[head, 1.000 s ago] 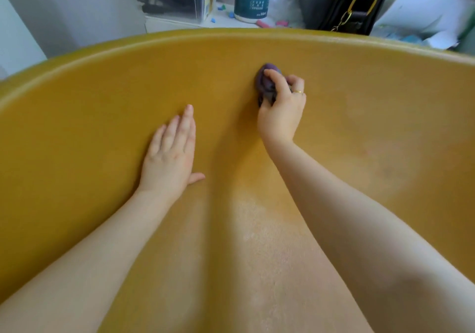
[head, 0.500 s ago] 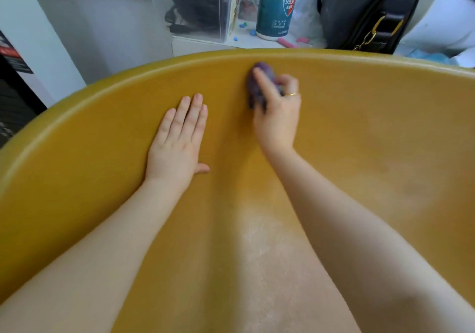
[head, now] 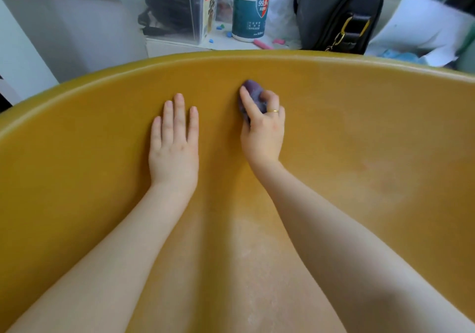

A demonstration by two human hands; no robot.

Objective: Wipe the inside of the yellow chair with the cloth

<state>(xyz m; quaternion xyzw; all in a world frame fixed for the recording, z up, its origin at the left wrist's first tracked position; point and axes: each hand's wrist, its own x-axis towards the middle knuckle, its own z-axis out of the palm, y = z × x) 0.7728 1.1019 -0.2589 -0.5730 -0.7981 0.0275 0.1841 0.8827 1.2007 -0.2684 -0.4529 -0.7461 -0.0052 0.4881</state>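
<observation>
Wiping goes best if right hand (head: pixel 263 137) grips cloth (head: pixel 253 96) firmly, pressing overlapping strokes across chair (head: pixel 359 117), flat open left hand (head: pixel 174 147) bracing.

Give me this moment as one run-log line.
step: wiping chair back | right hand: grips purple cloth against yellow chair inner wall | left hand: flat on wall, braced

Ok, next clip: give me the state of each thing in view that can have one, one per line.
left hand: open, fingers straight, flat on the chair's inner wall
right hand: grips the cloth, pressing it against the wall
cloth: purple, bunched up under the fingers, below the rim
yellow chair: pale, dusty-looking patch on the seat between the arms
bottle: upright behind the chair
black bag: standing beside the bottle
</observation>
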